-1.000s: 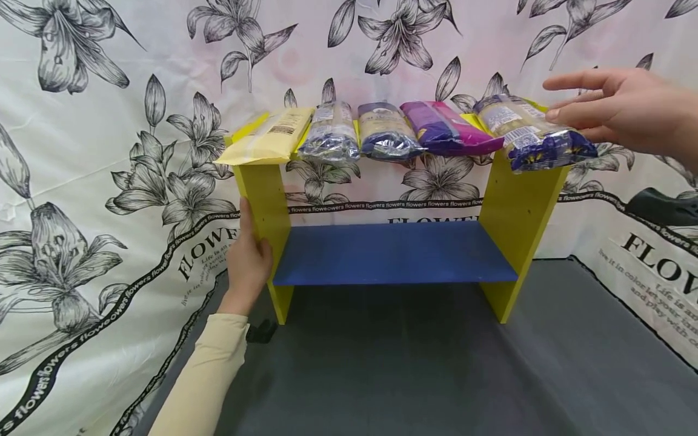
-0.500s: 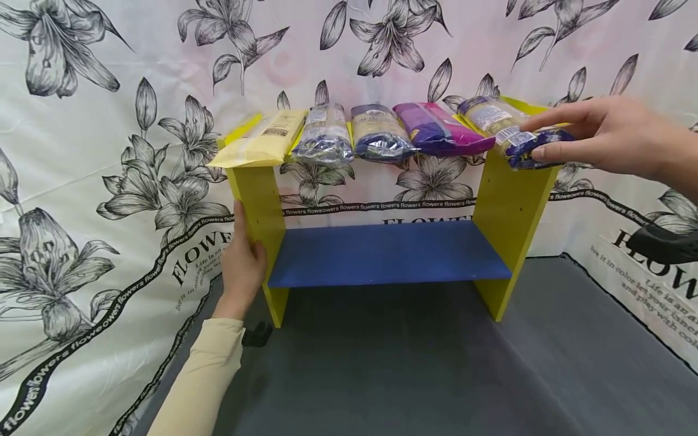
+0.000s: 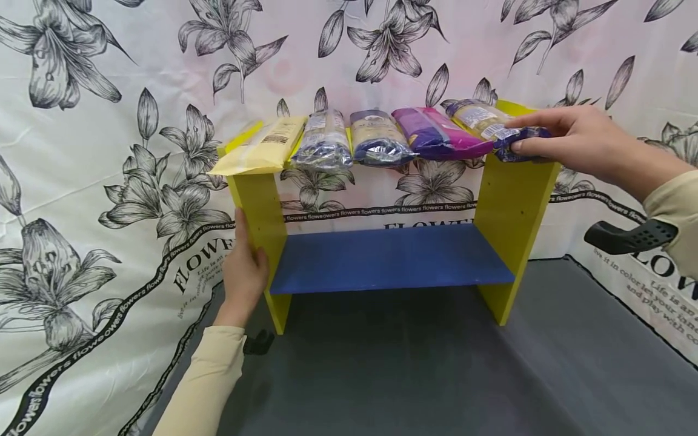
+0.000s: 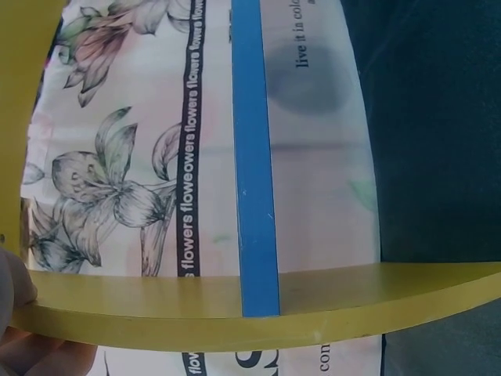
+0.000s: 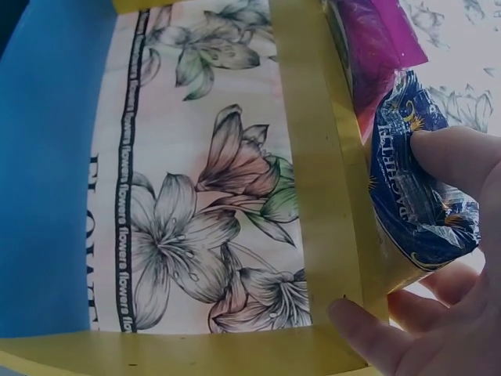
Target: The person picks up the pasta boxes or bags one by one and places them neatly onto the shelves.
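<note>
My right hand point(image 3: 580, 142) grips the near end of a blue-and-clear pasta packet point(image 3: 480, 118) at the right end of the yellow top shelf. In the right wrist view the thumb lies on the packet's crinkled blue end point(image 5: 415, 168), with fingers beyond its other side. My left hand point(image 3: 243, 275) holds the left yellow side panel point(image 3: 259, 209) of the small shelf unit; the left wrist view shows only part of that hand point(image 4: 35, 345) at the panel's edge. Beside the gripped packet lies a purple-and-pink packet point(image 3: 438, 133), close to it.
Further left on top lie two clear-and-blue packets, one silvery point(image 3: 323, 139) and one tan point(image 3: 378, 136), then a pale yellow packet point(image 3: 262, 145). Their near ends overhang the front edge. Below is a blue shelf point(image 3: 389, 257); the unit stands on a dark grey surface point(image 3: 392, 375) before flower-printed cloth.
My right hand came down from above the rightmost packet and took hold of its near end. That packet shifted left, closer to the purple one. My left hand stayed on the side panel.
</note>
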`<state>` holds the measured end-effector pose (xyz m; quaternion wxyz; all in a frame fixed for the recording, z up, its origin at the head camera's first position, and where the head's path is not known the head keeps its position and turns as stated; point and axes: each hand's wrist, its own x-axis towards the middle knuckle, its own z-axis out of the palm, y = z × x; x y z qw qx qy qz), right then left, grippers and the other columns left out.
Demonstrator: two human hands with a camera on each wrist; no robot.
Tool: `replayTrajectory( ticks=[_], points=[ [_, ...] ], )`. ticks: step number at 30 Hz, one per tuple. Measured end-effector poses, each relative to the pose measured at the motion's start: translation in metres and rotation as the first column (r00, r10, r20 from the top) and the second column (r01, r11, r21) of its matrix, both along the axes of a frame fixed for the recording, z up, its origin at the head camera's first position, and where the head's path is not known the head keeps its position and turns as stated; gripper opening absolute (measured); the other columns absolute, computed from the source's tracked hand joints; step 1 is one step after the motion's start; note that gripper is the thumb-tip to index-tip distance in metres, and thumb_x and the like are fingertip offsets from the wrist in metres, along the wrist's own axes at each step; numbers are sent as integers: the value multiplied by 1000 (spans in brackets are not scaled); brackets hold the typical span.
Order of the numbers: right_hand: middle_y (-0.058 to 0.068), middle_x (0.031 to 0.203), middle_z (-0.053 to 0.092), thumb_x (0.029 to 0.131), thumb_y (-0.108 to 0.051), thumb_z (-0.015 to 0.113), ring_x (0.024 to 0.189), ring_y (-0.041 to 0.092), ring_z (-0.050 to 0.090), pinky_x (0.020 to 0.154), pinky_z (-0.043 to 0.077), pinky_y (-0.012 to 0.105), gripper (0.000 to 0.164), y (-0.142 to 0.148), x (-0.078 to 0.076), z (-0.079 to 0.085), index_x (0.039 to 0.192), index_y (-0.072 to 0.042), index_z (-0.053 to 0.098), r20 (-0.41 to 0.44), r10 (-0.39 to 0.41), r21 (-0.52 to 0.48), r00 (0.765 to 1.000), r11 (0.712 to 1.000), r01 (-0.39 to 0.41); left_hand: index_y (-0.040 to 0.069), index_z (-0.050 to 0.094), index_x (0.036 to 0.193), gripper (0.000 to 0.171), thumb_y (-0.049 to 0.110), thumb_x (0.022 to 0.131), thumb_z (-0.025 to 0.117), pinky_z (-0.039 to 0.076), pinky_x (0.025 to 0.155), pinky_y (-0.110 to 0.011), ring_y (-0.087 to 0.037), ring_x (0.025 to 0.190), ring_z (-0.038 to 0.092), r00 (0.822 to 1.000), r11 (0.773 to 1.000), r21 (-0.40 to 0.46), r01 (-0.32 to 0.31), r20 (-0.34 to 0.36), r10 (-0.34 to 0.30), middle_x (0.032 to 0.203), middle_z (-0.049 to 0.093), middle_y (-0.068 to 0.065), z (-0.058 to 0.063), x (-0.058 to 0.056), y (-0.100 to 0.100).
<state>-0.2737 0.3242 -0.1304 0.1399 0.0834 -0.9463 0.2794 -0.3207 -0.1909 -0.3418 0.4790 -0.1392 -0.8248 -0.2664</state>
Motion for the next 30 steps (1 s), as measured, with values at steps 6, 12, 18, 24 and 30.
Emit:
replayTrajectory(
  ticks=[6, 12, 18, 24, 30],
  points=[
    [28, 149, 46, 99, -49, 59, 102, 18, 48, 84, 34, 29, 61, -3, -7, -2, 154, -25, 48, 9, -11, -33, 1000, 999, 12, 9, 17, 164, 84, -9, 90, 52, 24, 48, -32, -15, 44, 26, 1000, 1000, 1, 6, -9, -6, 57, 46, -17, 1, 0, 0],
    [29, 151, 46, 99, -48, 61, 100, 11, 48, 82, 35, 25, 62, 2, -2, -7, 155, -27, 46, -16, -18, -43, 1000, 999, 17, 9, 16, 164, 85, -10, 90, 52, 24, 50, -33, -15, 47, 25, 1000, 1000, -12, 19, -21, -19, 62, 47, -18, 3, -2, 3],
    [10, 162, 42, 99, -38, 63, 135, -2, 51, 98, 37, 5, 66, 6, 28, -35, 159, -24, 39, -219, -117, -175, 969, 981, 79, 6, 18, 164, 82, -9, 91, 52, 25, 49, -33, -15, 46, 27, 1000, 999, -12, 30, -2, -30, 64, 49, -19, 5, -1, 6],
    [-29, 129, 55, 102, -29, 57, 106, -20, 46, 102, 33, 11, 54, 34, 56, -78, 154, -21, 46, -347, -323, -301, 880, 928, 222, 3, 18, 163, 80, -9, 91, 52, 24, 49, -33, -15, 46, 27, 999, 999, -14, 44, -1, -44, 61, 47, -18, 4, 1, 10],
    [12, 153, 51, 102, -18, 53, 127, 7, 53, 102, 37, 22, 57, 59, 80, -137, 156, -2, 40, -266, -439, -261, 859, 890, 374, 1, 21, 162, 78, -8, 92, 53, 25, 49, -32, -15, 45, 28, 999, 999, -17, 37, 15, -37, 60, 48, -18, 1, 0, 8]
  ],
)
